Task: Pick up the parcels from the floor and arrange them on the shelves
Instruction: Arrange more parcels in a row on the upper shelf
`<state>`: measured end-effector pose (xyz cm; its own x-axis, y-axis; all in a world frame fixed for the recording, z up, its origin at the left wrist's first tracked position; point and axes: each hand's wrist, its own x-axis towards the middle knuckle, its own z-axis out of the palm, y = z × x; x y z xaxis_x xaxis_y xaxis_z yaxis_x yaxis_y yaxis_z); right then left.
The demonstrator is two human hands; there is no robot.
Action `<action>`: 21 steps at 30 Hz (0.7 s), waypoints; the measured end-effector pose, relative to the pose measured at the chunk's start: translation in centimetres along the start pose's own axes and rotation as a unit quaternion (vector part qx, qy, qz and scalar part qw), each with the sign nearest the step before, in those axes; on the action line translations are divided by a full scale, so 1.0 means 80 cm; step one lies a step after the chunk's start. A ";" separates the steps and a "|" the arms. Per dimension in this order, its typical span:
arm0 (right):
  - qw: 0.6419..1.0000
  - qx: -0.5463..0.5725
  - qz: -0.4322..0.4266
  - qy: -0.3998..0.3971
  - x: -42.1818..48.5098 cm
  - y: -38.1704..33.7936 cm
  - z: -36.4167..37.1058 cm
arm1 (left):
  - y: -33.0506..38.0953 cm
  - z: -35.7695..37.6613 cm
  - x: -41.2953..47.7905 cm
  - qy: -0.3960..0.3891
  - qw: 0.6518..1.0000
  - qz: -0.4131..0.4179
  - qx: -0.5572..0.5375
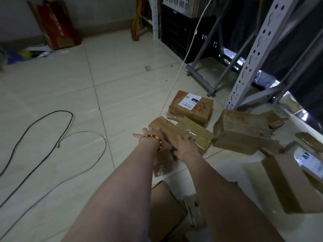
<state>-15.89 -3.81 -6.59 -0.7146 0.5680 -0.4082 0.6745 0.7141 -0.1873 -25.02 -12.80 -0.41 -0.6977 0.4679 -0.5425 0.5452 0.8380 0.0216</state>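
**Both your hands on a taped parcel on the floor**

The fingers (181,137) of your right hand (187,147) are bent over the top edge of the tape-wrapped brown cardboard parcel (167,130) and grip it. The fingers (153,130) of your left hand (155,137) lie spread and fairly straight against its left end, and one digit sticks out to the left, clear of the cardboard. A red and gold bead bracelet (157,139) circles your left wrist.

The parcel lies on the pale tiled floor (104,84) with its long axis running from far left to near right. Its near face is hidden behind your hands. Its glossy right half carries handwriting too blurred to read, and you cannot tell whether that half is a separate parcel butted against it.

Beyond it, a brown box with a white shipping label (190,107) lies flat. To the right, a crumpled brown paper-wrapped parcel (241,133) lies beside the foot of the white perforated steel shelf upright (258,49). A small taped packet (163,165) shows partly under your left forearm. An open brown carton (164,206) is cut off at the bottom edge, and a flat labelled cardboard box (293,180) at the right edge. A black cable (43,123) loops across the tiles on your left.
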 end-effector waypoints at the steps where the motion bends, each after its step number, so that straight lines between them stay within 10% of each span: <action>1: 1.000 -0.005 -0.001 0.006 0.000 -0.003 0.001 | -0.003 -0.001 -0.001 -0.004 1.000 0.001 -0.010; 13: 0.992 0.088 0.082 0.041 -0.007 -0.007 -0.002 | -0.016 -0.002 0.002 -0.034 0.997 0.038 -0.054; 21: 0.901 0.358 0.182 0.163 -0.022 0.002 -0.028 | 0.009 -0.010 0.008 -0.013 0.973 0.014 -0.229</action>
<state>-14.90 -3.77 -3.86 -0.3603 0.8844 -0.2966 0.7378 0.0756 -0.6708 -25.45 -11.70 -0.10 -0.6699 0.4907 -0.5573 0.2952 0.8647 0.4065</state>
